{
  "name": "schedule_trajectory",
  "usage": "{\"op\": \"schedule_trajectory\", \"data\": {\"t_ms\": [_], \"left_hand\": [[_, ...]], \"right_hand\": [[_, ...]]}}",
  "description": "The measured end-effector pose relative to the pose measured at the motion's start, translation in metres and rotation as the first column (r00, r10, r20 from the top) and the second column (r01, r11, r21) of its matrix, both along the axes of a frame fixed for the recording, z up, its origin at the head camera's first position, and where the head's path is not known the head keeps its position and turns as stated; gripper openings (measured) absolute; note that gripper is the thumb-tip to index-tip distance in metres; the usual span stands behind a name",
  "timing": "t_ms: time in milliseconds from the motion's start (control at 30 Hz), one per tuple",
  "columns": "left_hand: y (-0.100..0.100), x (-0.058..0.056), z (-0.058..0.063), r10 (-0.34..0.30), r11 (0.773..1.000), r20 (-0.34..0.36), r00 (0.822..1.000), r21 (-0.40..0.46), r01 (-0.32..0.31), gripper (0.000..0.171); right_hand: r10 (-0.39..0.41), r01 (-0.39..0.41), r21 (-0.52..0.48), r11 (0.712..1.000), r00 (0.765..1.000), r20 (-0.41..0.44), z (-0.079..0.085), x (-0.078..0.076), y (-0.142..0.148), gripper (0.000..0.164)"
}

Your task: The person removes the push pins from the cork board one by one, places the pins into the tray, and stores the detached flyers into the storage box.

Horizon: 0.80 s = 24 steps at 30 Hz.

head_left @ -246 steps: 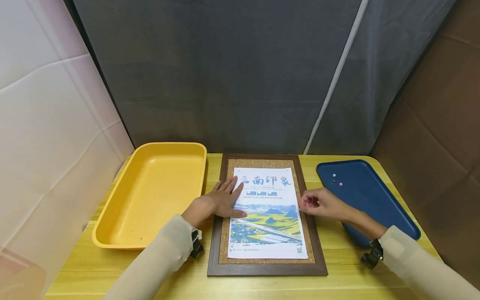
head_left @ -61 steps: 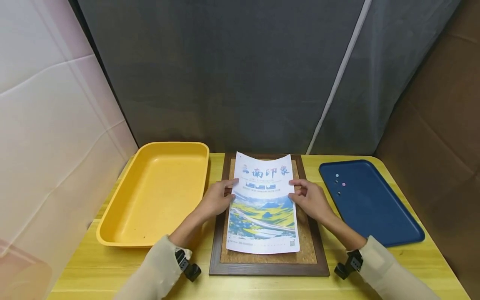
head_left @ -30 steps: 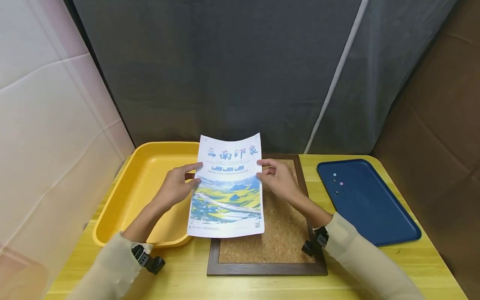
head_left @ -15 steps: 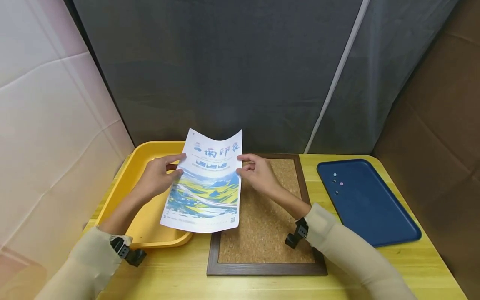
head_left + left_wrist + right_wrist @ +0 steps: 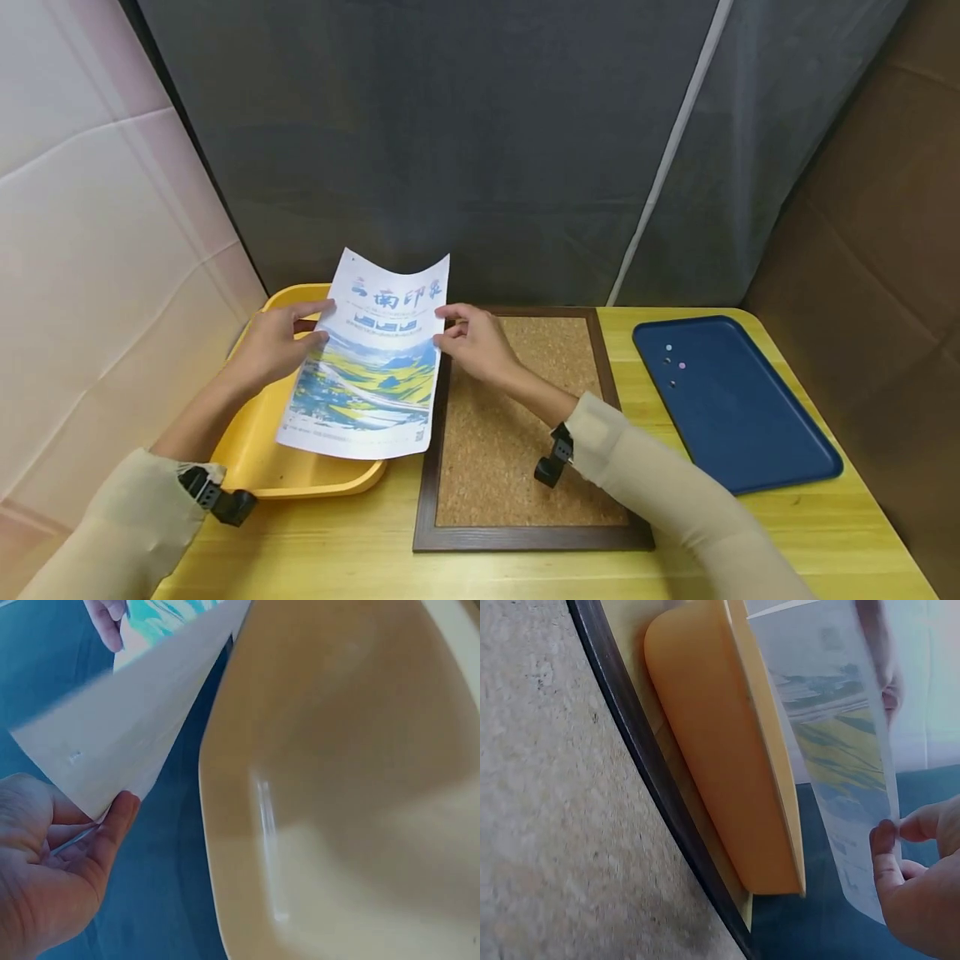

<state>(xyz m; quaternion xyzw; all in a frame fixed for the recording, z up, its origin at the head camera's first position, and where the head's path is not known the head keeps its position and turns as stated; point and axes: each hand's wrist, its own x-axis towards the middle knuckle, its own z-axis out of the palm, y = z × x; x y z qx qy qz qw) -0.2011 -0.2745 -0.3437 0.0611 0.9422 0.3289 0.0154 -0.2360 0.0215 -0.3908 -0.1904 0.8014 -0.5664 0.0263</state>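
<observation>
A printed poster sheet (image 5: pixel 367 375) with blue lettering and a yellow-and-blue landscape hangs above the yellow tray (image 5: pixel 255 450), its upper edge bowed. My left hand (image 5: pixel 273 346) pinches the sheet's left edge between thumb and fingers. On the opposite edge my right hand (image 5: pixel 480 346) pinches it in the same way. The left wrist view shows the pale back of the sheet (image 5: pixel 112 735) at the fingertips, beside the tray wall (image 5: pixel 232 825). In the right wrist view the sheet (image 5: pixel 840 750) stands above the tray's rim. Much of the tray is hidden behind it.
A cork board (image 5: pixel 525 467) with a dark brown frame (image 5: pixel 532 540) lies at the middle of the wooden table (image 5: pixel 330 550), under my right forearm. To the right sits a dark blue tray (image 5: pixel 757 417) with several small pins (image 5: pixel 682 366). A grey curtain (image 5: pixel 450 150) stands behind.
Earlier the sheet lay on the cork board under my left hand. Both hands have since lifted it and carried it left over the yellow tray, uncovering the cork.
</observation>
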Motion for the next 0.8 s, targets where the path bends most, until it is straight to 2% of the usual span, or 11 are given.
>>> {"op": "schedule_trajectory", "data": {"t_ms": [400,800], "left_hand": [[-0.038,-0.004,-0.004,0.013,1.0,0.015,1.0,-0.021,-0.013,0.058],[-0.056,-0.011,-0.013,0.012,0.995,0.023,1.0,-0.101,-0.009,0.054]], "right_hand": [[0.028,-0.029,0.086,0.996,0.999,0.017,-0.009,-0.007,-0.037,0.041],[0.038,-0.041,0.131,0.99,0.999,0.027,-0.024,-0.007,-0.068,0.043]]}}
